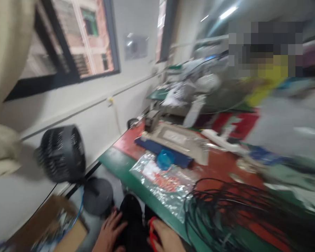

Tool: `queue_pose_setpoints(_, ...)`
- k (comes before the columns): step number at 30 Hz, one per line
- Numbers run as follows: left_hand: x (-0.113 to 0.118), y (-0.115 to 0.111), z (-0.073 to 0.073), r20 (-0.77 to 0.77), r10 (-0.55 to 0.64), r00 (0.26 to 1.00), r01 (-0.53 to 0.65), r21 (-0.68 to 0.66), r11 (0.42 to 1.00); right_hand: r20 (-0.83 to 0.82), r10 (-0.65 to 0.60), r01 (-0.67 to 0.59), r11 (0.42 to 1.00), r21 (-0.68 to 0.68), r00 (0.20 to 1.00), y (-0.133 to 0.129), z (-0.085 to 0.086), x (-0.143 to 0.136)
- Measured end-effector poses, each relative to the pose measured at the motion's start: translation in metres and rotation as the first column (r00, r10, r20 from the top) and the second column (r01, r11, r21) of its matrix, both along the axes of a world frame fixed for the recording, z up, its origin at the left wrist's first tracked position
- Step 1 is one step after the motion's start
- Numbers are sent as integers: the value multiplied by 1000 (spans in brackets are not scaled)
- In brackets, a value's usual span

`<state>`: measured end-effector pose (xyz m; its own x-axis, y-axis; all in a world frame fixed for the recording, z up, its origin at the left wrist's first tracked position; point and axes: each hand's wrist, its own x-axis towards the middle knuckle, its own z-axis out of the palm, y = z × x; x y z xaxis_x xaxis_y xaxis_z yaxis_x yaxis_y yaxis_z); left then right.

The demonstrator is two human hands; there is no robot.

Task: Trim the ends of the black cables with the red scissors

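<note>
At the bottom of the view my left hand point(111, 229) rests by my dark-clothed leg point(131, 217), fingers spread and holding nothing. My right hand point(170, 238) is closed around red-handled scissors point(153, 233), beside the table's near edge; only the looped red handle shows, with the blades hidden. Ahead of my hands, a clear plastic bag point(149, 190) with small red pieces point(168, 182) lies on the green and red table point(115, 166). A blue round cup or roll point(165, 159) sits at its back. To the right spreads a tangle of black cables point(220, 206).
A beige and blue device point(173, 138) stands behind the bag. On the left are a black fan point(64, 154) and an open cardboard box point(70, 234) of loose parts. A person in yellow point(270, 80) is at the far right. The picture is blurred.
</note>
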<state>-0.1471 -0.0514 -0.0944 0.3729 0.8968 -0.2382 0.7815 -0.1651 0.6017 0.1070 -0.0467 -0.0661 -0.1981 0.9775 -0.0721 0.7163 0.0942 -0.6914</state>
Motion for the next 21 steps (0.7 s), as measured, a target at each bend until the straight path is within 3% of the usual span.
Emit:
queue_pose_setpoints(1,-10,-12,-9,-8,12,1000,-12,39,999,12,68,-67,997,-37,998,-8,-4,-3)
queue_pose_setpoints(3,-25,-36,-21,16,145,989,-145,146,979,40,154,-150,985,-88,987,-12,-9,-3)
queue_pose_setpoints(5,-30,-54,-24,51,317,947,-320,180,930,84,192,-182,977,-114,978,-9,-13,-2)
queue_pose_setpoints(9,-27,-67,-10,104,520,848,-522,-5,853,201,250,-217,961,-171,947,-1,-18,-6)
queue_pose_setpoints(15,-17,-62,3,162,584,795,-514,-332,791,281,367,-275,908,-317,887,-1,-18,-7)
queue_pose_setpoints(18,-10,-63,4,231,644,729,-449,-549,705,258,419,-307,872,-381,871,-4,-17,-5)
queue_pose_setpoints(21,-1,-64,7,262,673,692,-360,-682,636,252,472,-344,841,-418,845,-7,-18,-9)
